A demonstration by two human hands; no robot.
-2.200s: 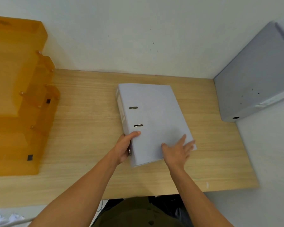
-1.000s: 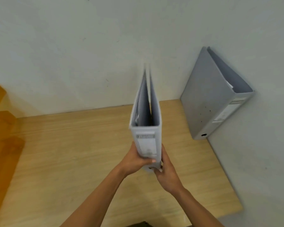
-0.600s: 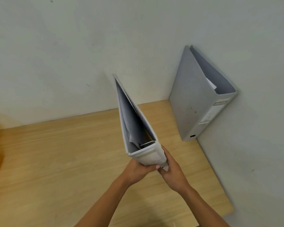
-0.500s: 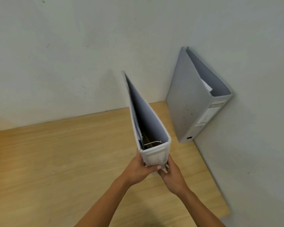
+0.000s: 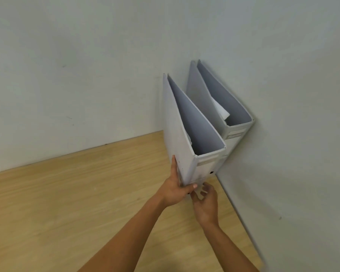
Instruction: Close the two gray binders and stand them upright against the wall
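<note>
Two gray binders stand in the desk's far right corner. The farther binder [image 5: 200, 95] leans against the right wall, a white sheet showing inside it. The nearer binder [image 5: 177, 134] stands upright right beside it, spine toward me. My left hand [image 5: 175, 190] grips the nearer binder's lower left cover and spine base, thumb across the spine. My right hand [image 5: 205, 201] is just below the spine's foot, fingers curled and apart from it, holding nothing that I can see.
The wooden desk [image 5: 77, 203] stretches to the left and toward me. A pale wall [image 5: 77, 75] runs along the back and another wall [image 5: 292, 154] bounds the right side. The desk's right edge meets that wall.
The held binder has moved right and away from me, from mid-air over the desk to beside the leaning binder. My right hand has come off its spine.
</note>
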